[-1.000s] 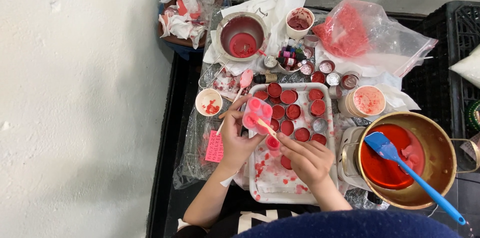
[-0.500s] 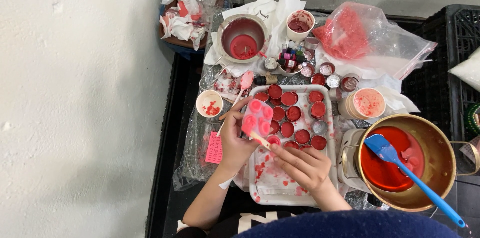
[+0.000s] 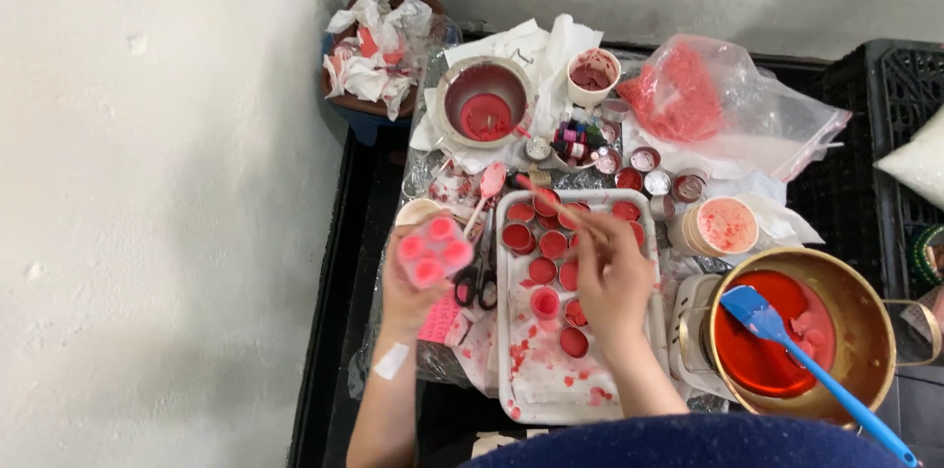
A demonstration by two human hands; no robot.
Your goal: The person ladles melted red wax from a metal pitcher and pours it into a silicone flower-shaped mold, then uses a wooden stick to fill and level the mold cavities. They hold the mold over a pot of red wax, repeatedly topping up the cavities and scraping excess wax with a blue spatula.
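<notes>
Mould: small pink silicone mould [image 3: 433,251] with four filled cavities, held up at the left of the white tray [image 3: 521,399], over the desk edge.
Left hand [image 3: 411,296]: closed around the mould from below.
Right hand [image 3: 612,276]: fingers pinched narrow on a thin stick [image 3: 547,199], over the tray's far half.
Done: most round tins [image 3: 541,271] on the tray hold red wax; red drips stain its near end.
Left: several empty tins [image 3: 657,181] wait beyond the tray; the brass pot [image 3: 865,330] at right holds red wax and a blue spatula [image 3: 787,340].
Change: mould has moved left off the tray; right hand has moved farther up.
</notes>
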